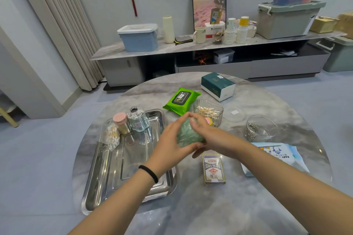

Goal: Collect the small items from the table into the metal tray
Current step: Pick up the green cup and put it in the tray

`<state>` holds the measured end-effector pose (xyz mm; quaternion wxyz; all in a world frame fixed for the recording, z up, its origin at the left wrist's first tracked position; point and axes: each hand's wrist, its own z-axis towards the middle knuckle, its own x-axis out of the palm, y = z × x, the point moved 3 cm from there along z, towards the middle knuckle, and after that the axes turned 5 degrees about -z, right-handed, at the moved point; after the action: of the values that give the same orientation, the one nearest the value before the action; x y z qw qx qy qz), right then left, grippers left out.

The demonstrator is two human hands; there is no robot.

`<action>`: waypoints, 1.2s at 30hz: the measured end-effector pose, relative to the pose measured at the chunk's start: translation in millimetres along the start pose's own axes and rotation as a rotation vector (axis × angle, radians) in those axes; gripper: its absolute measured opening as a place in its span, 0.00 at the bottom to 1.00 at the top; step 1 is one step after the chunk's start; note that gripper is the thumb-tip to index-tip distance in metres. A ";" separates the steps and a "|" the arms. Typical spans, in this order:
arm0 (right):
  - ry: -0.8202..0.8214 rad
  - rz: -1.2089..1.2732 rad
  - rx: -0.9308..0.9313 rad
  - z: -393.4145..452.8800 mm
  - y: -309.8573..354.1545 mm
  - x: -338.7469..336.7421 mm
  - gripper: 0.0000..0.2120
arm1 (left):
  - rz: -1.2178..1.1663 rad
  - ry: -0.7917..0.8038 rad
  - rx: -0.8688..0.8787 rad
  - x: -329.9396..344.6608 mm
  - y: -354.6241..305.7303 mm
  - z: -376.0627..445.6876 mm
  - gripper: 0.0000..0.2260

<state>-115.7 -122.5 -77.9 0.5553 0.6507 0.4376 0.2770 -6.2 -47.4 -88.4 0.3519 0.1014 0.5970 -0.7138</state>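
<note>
a: head view, what are the hands doing?
b: both cup a green container (188, 135) just right of the metal tray (107, 183). the left hand (172, 139) curls round its left side, the right hand (205, 133) wraps over its right side and top, fingertips nearly meeting above it.
a: what's in the tray?
b: at its far end, a pink-lidded jar (121, 123), a clear swab holder (138, 120) and a bag of cotton swabs (112, 135).
a: and on the table (238, 206)?
b: a card deck (213, 169) just beneath the hands, a jar of pins (260, 128) to the right, a green wipes pack (181, 100) behind.
</note>
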 end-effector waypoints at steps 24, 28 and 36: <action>-0.050 0.519 0.134 8.8 -7.5 6.6 0.20 | -0.946 0.046 -0.361 2.8 10.8 10.0 0.22; -0.080 0.405 0.128 10.3 -7.1 10.8 0.18 | -0.702 0.186 -0.363 -10.2 19.1 6.1 0.36; 0.011 0.384 0.199 44.3 -12.0 44.0 0.19 | -0.477 0.047 -0.467 -49.3 53.2 -5.5 0.26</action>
<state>-60.9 -105.2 -105.2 0.4231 0.7721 0.3338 0.3367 61.5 -25.6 -103.5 0.1746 -0.1083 0.7593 -0.6174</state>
